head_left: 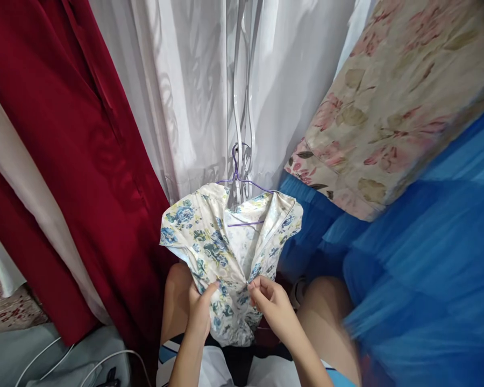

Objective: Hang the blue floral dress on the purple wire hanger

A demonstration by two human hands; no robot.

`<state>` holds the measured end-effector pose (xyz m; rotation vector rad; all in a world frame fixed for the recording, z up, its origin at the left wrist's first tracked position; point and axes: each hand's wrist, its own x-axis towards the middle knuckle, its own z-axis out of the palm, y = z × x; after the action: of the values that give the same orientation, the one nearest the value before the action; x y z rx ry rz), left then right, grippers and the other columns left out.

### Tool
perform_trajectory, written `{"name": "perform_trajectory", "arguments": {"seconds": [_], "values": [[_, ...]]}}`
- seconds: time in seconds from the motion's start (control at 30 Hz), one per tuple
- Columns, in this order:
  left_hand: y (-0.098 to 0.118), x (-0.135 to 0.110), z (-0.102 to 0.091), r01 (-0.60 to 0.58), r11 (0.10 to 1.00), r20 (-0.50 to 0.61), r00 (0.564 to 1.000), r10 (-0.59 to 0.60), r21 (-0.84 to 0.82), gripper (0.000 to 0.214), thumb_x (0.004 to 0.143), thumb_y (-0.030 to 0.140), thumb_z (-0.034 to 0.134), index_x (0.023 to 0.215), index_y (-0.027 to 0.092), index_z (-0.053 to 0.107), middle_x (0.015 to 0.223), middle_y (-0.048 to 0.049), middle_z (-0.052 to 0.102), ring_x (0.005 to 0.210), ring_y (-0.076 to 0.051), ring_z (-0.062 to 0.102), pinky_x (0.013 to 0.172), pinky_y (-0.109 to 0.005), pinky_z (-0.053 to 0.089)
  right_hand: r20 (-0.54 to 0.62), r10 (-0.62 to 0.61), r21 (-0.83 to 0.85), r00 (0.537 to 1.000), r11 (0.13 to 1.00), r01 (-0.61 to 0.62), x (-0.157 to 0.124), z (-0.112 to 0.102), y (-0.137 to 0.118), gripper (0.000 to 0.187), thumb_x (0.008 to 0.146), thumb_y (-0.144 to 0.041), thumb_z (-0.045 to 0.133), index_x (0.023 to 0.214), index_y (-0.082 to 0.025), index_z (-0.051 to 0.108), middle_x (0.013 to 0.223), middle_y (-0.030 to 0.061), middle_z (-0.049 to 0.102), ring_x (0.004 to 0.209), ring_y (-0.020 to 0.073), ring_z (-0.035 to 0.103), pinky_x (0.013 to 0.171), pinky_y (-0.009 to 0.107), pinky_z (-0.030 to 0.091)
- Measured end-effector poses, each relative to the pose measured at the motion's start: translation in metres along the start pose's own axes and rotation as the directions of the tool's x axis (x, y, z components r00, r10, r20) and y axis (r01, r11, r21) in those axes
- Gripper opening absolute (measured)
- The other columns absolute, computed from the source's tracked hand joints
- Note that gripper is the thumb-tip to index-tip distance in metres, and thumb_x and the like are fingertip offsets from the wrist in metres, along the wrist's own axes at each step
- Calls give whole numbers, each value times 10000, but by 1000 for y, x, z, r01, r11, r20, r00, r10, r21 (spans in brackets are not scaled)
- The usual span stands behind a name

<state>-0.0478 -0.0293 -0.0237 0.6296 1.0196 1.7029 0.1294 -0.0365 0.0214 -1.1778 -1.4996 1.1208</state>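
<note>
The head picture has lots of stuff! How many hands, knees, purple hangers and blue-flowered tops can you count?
Hands: 2, the left hand and the right hand
Knees: 2, the left knee and the right knee
Purple hanger: 1
Blue-flowered top: 1
Total: 6

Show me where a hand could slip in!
The floral blouse has an open neck: a gap lies between its front edges, below the bar of the purple hanger. Crowded lower down, where left hand and right hand hold it.
</note>
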Motion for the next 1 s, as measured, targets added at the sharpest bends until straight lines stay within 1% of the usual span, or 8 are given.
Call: {"name": "perform_trajectory", "arguments": {"seconds": [0.1, 0.17, 0.2, 0.3, 0.37, 0.53, 0.83, 1.0], "values": [[-3, 10, -7, -343, 921, -285, 878, 384, 185, 461, 724, 274, 746, 1136, 214, 546, 1170, -81, 613, 1101, -235, 608, 948, -356, 486, -7, 18, 39, 1000, 999, -18, 0, -1, 5, 296, 881, -440, 564, 735, -184, 534, 540, -20, 513, 500, 130, 433, 510, 250, 302], [-3, 5, -5, -480, 802, -261, 773, 578, 356, 417, 755, 278, 729, 1121, 221, 538, 1164, -76, 586, 1080, -217, 587, 941, -337, 471, -1, 38, 61, 999, 997, -38, 0, 0, 5, 283, 871, -425, 573, 727, -185, 533, 501, -23, 525, 463, 122, 426, 493, 245, 300], [-2, -1, -1, -513, 752, -152, 775, 613, 414, 380, 781, 278, 712, 1119, 221, 547, 1148, -77, 589, 1062, -214, 585, 936, -334, 467, 8, 49, 72, 999, 996, -49, -1, 1, 3, 275, 873, -418, 567, 731, -184, 537, 489, -22, 535, 447, 118, 420, 483, 242, 298], [-5, -23, 20, -540, 688, 286, 841, 458, 485, 242, 840, 260, 648, 1075, 214, 612, 1052, -72, 644, 983, -217, 611, 896, -324, 472, 52, 55, 116, 997, 991, -60, -3, 6, -3, 281, 883, -420, 545, 726, -186, 549, 494, -10, 572, 430, 115, 430, 458, 233, 296], [-9, -34, 34, -517, 690, 408, 849, 336, 507, 104, 865, 254, 607, 948, 203, 644, 902, -54, 670, 875, -208, 628, 814, -302, 482, 72, 47, 153, 996, 986, -57, -5, 8, -9, 309, 878, -442, 555, 701, -189, 546, 503, -1, 588, 436, 119, 455, 451, 231, 305], [-13, -34, 45, -549, 641, 473, 825, 310, 536, 168, 899, 194, 520, 735, 193, 555, 708, -24, 605, 706, -172, 586, 689, -263, 444, 41, 29, 228, 999, 973, -38, 11, -1, -36, 335, 842, -442, 613, 646, -178, 554, 456, -19, 548, 389, 85, 381, 434, 225, 286], [7, -30, 43, -647, 378, 647, 748, 147, 662, 125, 849, 117, 509, 767, 206, 544, 808, -37, 611, 716, -173, 577, 636, -253, 394, -97, -228, 266, 969, 932, 246, 118, -24, -150, 281, 774, -306, 659, 555, -145, 590, 474, -19, 539, 389, 49, 357, 414, 214, 241], [31, -7, 48, -689, 451, 719, 681, 137, 567, 114, 805, 100, 577, 787, 200, 627, 794, -29, 646, 738, -171, 619, 663, -244, 454, -152, -270, 280, 951, 911, 303, 114, -18, -159, 208, 778, -325, 660, 710, -129, 642, 474, -37, 549, 389, 57, 382, 410, 205, 272]]}}
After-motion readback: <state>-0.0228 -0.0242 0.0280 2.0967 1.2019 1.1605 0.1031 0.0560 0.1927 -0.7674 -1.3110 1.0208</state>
